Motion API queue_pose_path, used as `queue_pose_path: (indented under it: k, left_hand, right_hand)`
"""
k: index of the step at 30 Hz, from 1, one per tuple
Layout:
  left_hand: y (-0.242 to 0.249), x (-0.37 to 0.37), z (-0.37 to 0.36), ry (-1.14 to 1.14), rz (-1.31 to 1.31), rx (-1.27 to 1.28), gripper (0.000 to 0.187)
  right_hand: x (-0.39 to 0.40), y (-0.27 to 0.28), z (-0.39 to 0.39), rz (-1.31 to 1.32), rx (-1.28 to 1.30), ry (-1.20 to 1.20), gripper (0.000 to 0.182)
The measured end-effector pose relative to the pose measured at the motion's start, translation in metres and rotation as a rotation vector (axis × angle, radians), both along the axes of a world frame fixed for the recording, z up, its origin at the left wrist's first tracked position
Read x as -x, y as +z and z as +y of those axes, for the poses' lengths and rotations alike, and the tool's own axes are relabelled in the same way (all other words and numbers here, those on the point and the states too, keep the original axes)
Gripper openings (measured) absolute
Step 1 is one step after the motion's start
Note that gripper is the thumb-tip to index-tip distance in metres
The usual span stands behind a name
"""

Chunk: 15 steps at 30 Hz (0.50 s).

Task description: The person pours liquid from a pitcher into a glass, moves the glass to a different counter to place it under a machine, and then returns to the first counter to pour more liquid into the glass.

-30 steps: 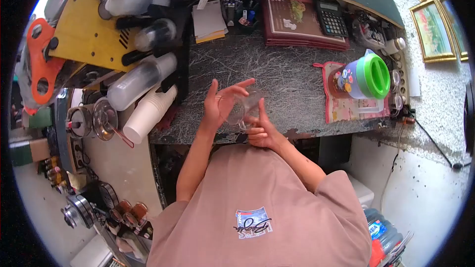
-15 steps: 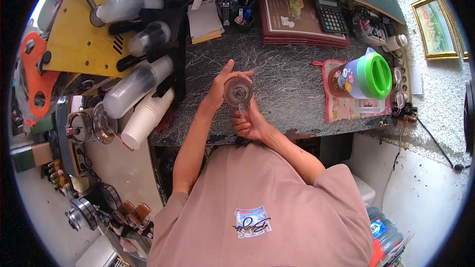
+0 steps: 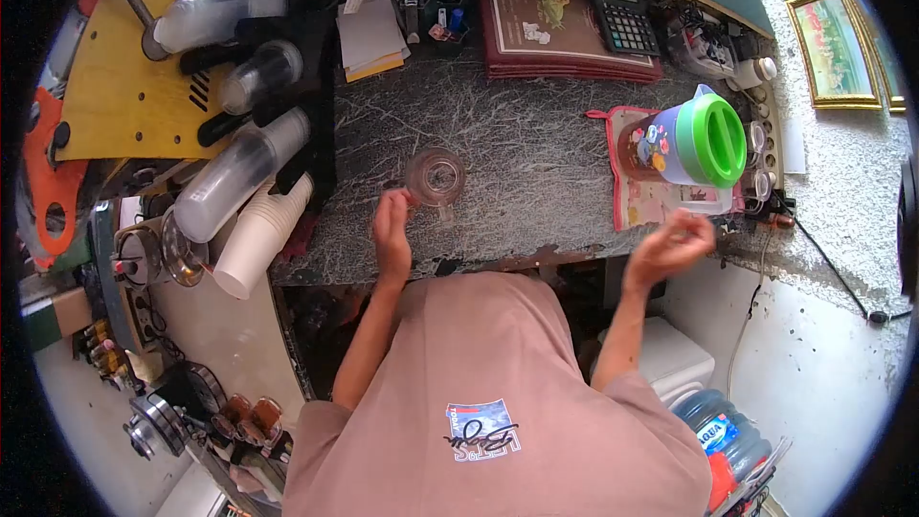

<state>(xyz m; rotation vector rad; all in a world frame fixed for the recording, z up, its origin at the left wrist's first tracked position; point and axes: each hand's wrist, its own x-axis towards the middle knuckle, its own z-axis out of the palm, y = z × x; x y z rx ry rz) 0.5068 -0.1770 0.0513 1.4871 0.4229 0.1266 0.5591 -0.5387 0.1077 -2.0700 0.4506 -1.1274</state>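
Observation:
A clear glass mug [image 3: 436, 175] stands on the dark, scratched counter [image 3: 517, 163], its handle pointing towards me. My left hand [image 3: 392, 239] is beside the mug's lower left side, fingers stretched and fingertips right at the glass. Farther right, my right hand [image 3: 673, 247] hangs over the counter's front edge, slightly blurred, with loosely bent fingers and nothing visible in them. Just beyond it is a plastic pitcher [image 3: 682, 144] with a green lid and brownish liquid inside, resting on a pink cloth [image 3: 627, 199]. The pitcher's pale handle faces my right hand.
Along the back lie papers [image 3: 371, 41], a pen holder [image 3: 448, 24], dark red menus [image 3: 536, 14] and a calculator [image 3: 625, 19]. Plastic cups [image 3: 235, 177] and paper cups [image 3: 263, 239] stick out at the left. A large water bottle [image 3: 723, 433] stands low at the right.
The mug, held in both hands before, now stands on the counter. My right hand has let go and moved right towards the pitcher; my left hand has drawn back to the mug's side.

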Motion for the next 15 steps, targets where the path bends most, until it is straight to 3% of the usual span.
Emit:
queue_pose_path:
  k: [1,4,6,7,9,13,15]
  left_hand:
    - [0.007,0.007,-0.01,-0.033,0.008,-0.012,0.037]
    - [0.001,0.018,-0.026,-0.127,0.001,-0.035,0.028]
    - [-0.001,0.017,-0.033,-0.182,-0.02,-0.045,0.026]
    - [0.002,0.014,-0.038,-0.205,-0.064,-0.061,0.026]
    - [0.005,0.01,-0.039,-0.215,-0.113,-0.075,0.026]
    - [0.005,0.007,-0.033,-0.311,-0.033,-0.014,0.03]
    - [0.0,0.006,-0.029,-0.385,-0.003,-0.028,0.03]
  right_hand:
    - [-0.004,0.012,-0.024,-0.023,0.218,-0.206,0.045]
    - [-0.032,0.03,-0.07,-0.133,0.242,-0.138,0.054]
    - [-0.047,0.034,-0.091,0.084,-0.018,0.262,0.067]
    - [-0.047,0.033,-0.088,0.08,-0.016,0.266,0.067]
    - [-0.051,0.031,-0.078,-0.015,-0.346,0.362,0.071]
    - [-0.057,0.028,-0.072,-0.052,-0.39,0.376,0.064]
    - [-0.064,0.033,-0.062,-0.004,-0.32,0.33,0.069]
